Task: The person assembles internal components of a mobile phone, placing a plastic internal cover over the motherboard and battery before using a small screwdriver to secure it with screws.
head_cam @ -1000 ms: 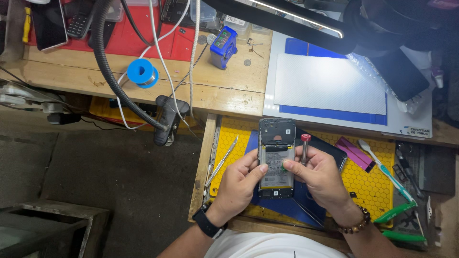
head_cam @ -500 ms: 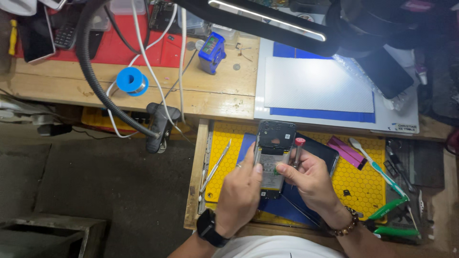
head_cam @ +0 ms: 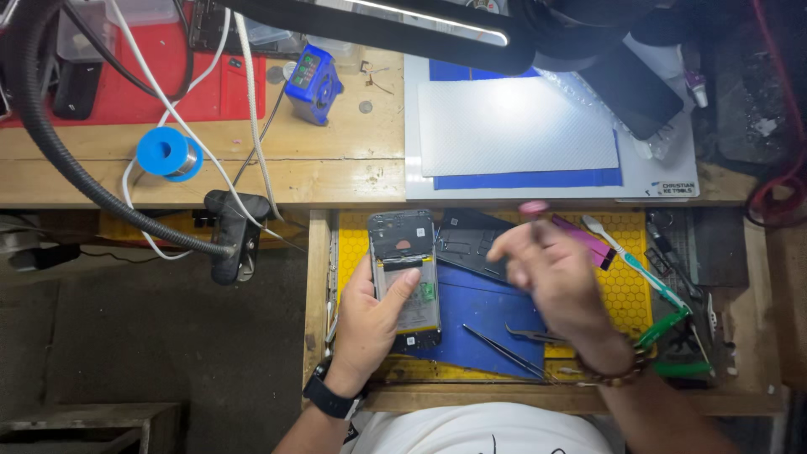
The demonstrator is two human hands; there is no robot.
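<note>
Yellow honeycomb work mat [head_cam: 626,290] with blue pad [head_cam: 487,315] on top; opened back-off smartphone [head_cam: 405,273] over it, clamped in left hand [head_cam: 370,324], looks light, rigid, fragile, best gripped by edges; right hand [head_cam: 551,277] blurred, pinching small red-capped tool [head_cam: 533,208].

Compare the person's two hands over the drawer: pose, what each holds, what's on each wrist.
The left hand is sharp and wraps the opened phone, thumb across its face; the right hand is blurred, its fingers holding a thin tool with a pink cap. The left wrist bears a black watch; the right a beaded bracelet. Both hang over the yellow mat.
</note>
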